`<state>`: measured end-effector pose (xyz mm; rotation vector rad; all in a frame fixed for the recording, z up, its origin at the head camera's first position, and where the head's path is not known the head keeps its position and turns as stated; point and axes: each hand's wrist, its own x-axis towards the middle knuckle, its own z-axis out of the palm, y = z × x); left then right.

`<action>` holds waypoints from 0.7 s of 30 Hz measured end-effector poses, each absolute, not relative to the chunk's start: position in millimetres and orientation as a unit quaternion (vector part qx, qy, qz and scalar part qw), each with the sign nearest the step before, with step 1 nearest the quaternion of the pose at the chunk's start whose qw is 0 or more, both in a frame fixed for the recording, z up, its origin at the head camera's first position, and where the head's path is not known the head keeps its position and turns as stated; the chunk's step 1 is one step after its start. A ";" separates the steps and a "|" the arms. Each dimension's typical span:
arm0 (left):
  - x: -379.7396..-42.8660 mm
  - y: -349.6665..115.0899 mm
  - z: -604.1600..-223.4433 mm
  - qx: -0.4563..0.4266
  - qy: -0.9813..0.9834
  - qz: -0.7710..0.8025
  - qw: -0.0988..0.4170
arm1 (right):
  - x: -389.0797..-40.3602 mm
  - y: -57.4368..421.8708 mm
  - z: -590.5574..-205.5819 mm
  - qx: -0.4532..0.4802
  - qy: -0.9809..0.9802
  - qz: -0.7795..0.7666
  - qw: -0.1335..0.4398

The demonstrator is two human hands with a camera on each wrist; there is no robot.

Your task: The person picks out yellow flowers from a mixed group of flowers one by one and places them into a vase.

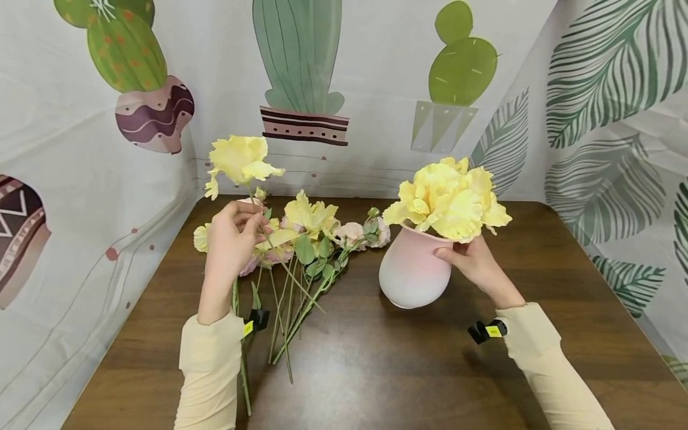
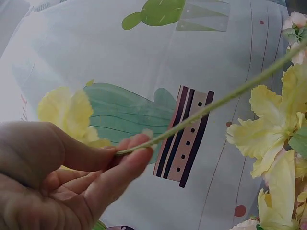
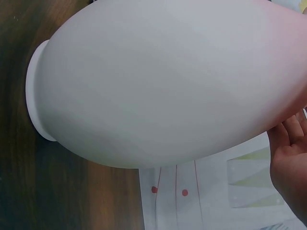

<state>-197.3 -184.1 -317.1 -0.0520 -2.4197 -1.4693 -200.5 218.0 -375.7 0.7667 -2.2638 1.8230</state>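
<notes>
My left hand (image 1: 235,233) pinches the thin green stem (image 2: 211,108) of a yellow artificial flower (image 1: 242,160) between thumb and fingers. The bloom stands above that hand, and the stem slants down to the right past it. My right hand (image 1: 475,263) grips the neck of a pink-and-white vase (image 1: 414,272), its thumb on the near side just under the rim. Yellow flowers (image 1: 451,197) fill the vase's mouth and hide most of the rim. In the right wrist view, the pale vase body (image 3: 168,86) covers much of the frame, with the fingers (image 3: 292,139) at its narrowing pink end.
Several loose flowers lie on the brown table (image 1: 365,370) beside my left hand, among them a yellow bloom (image 1: 310,215) and pale pink roses (image 1: 352,234). Their stems (image 1: 290,322) point toward the near edge. A cactus-print cloth (image 1: 376,77) hangs behind the table.
</notes>
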 end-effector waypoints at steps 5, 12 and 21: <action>-196.9 -183.9 -317.1 -0.022 -0.800 -0.566 0.200 | -201.3 217.5 -376.6 0.261 -0.742 0.613 0.069; -195.5 -183.2 -314.9 -0.033 -0.746 -0.620 0.241 | -202.8 218.9 -377.0 0.259 -0.747 0.609 0.064; -196.2 -183.7 -318.8 -0.036 -0.720 -0.640 0.266 | -202.5 217.7 -377.0 0.258 -0.748 0.608 0.064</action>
